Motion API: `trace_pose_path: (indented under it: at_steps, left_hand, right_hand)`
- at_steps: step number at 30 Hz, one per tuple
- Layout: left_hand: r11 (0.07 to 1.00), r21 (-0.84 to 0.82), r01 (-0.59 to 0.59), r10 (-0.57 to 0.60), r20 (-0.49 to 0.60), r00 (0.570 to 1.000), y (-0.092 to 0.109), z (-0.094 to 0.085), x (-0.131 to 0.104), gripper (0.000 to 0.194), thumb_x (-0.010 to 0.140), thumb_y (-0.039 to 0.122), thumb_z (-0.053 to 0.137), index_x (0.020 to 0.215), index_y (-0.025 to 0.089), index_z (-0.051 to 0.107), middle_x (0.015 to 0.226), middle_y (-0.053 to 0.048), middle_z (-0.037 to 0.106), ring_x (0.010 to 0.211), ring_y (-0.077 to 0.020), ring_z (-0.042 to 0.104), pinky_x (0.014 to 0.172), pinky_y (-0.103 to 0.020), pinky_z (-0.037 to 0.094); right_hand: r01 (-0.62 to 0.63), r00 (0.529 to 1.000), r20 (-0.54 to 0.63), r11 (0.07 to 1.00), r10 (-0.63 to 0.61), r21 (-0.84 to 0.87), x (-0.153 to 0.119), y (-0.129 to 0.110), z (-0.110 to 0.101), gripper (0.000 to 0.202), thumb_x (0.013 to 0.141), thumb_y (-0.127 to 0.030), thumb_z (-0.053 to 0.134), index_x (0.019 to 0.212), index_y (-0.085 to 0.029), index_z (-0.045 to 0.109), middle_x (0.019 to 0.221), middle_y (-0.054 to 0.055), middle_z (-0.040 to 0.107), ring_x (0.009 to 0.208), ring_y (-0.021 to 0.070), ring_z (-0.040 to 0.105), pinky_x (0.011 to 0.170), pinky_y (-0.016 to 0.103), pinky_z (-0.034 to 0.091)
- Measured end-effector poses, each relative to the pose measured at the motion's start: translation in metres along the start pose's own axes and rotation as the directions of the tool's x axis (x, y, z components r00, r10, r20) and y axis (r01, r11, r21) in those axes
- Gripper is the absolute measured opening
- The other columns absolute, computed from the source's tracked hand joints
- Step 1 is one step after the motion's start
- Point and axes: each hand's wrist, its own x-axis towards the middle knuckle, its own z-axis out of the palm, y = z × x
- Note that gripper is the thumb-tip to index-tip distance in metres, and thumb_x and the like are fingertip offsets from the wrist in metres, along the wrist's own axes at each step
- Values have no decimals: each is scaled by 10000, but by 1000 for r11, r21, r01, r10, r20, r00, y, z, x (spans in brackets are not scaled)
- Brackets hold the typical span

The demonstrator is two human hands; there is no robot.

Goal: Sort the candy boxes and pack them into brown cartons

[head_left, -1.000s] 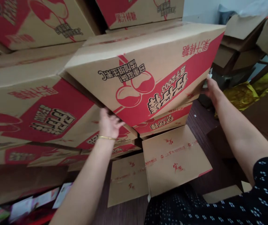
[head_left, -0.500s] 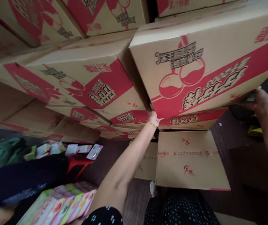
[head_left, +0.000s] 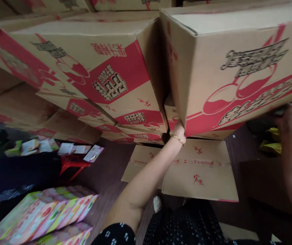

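A large cardboard carton [head_left: 212, 68] with a red band and printed lollipops fills the upper right, tilted toward me. My left hand [head_left: 178, 131], with a gold bangle at the wrist, grips its lower left corner, fingers hidden beneath and behind the carton. At the far right, my right hand [head_left: 290, 124] holds the carton's lower edge, its fingers partly out of sight and blurred. Directly to the left stands a similar carton [head_left: 76, 44], with a dark gap between the two. Below the held carton lies a plain-topped carton [head_left: 199, 185] with red print and tape.
More cartons [head_left: 51, 105] are stacked at the left and back. Colourful packets [head_left: 46, 212] stand in rows at lower left, near another person's dark-clothed limb [head_left: 20, 173]. A red stool [head_left: 74, 166] and small boxes [head_left: 93, 153] are behind. Yellow bags [head_left: 272, 146] lie at right.
The held carton has shifted right and closer to me, widening the gap on its left and showing its left side. Both hands have moved with it.
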Motion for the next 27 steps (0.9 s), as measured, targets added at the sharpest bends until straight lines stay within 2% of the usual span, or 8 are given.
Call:
trace_pose_path:
  at_steps: [2, 5, 10, 16, 19, 22, 24, 27]
  left_hand:
    - [998, -23, -54, 55, 30, 998, 3, -5, 1, 252, 873, 294, 595, 1077, 199, 705, 1034, -85, 780, 967, -239, 743, 935, -460, 606]
    - [999, 24, -35, 33, 72, 997, 13, -25, 0, 224, 853, 252, 604, 1044, 197, 709, 979, -70, 785, 913, -235, 744, 918, -468, 607]
    - [987, 160, -5, -2, 43, 999, 45, -64, -4, 184, 868, 261, 577, 986, 191, 699, 886, -61, 772, 790, -231, 731, 835, -492, 619]
    - [925, 380, -11, -29, 98, 995, 66, -101, -18, 115, 861, 271, 577, 889, 180, 642, 730, -54, 720, 603, -211, 670, 591, -379, 597]
    - [919, 394, -27, -33, 143, 989, 65, -120, -28, 112, 854, 280, 603, 896, 183, 642, 728, -53, 718, 583, -203, 658, 537, -341, 579]
    - [922, 386, -19, -65, 202, 977, 57, -146, -39, 142, 836, 287, 648, 921, 173, 659, 744, -61, 724, 637, -203, 676, 563, -331, 593]
    - [931, 364, -14, -72, 221, 973, 49, -170, -49, 131, 823, 266, 660, 911, 170, 660, 749, -60, 727, 685, -209, 690, 596, -337, 606]
    - [956, 294, -4, -73, 251, 965, 32, -217, -66, 104, 827, 281, 671, 878, 193, 654, 787, -51, 738, 761, -227, 708, 638, -363, 618]
  right_hand:
    - [34, 999, 13, 996, -33, -85, 0, 5, -8, 255, 892, -41, 403, 764, -92, 618, 955, 101, 700, 927, 176, 675, 547, 271, 483]
    - [86, 995, -46, 987, -93, -134, -15, 11, -30, 184, 916, -98, 438, 828, -124, 597, 892, 33, 645, 825, 135, 637, 570, 255, 487]
    - [126, 975, -159, 974, -157, -188, -87, 19, -77, 123, 920, -134, 478, 845, -165, 571, 856, -16, 584, 720, 98, 551, 578, 214, 475]
    - [161, 949, -241, 969, -204, -187, -161, 22, -123, 96, 917, -182, 507, 863, -166, 584, 819, -11, 560, 676, 94, 510, 522, 201, 438]
    - [190, 940, -251, 965, -232, -182, -188, 22, -144, 82, 906, -193, 516, 882, -164, 589, 827, -14, 567, 685, 97, 521, 522, 203, 458]
    - [203, 940, -245, 967, -237, -155, -215, 26, -169, 96, 910, -211, 511, 920, -162, 593, 858, -17, 585, 706, 100, 547, 528, 206, 481]
    - [183, 937, -273, 972, -217, -144, -236, 31, -188, 111, 914, -217, 502, 937, -164, 596, 855, -21, 583, 704, 100, 553, 525, 203, 483]
    - [138, 924, -341, 982, -174, -128, -273, 46, -225, 137, 916, -216, 481, 969, -168, 598, 824, -26, 573, 709, 102, 563, 553, 206, 505]
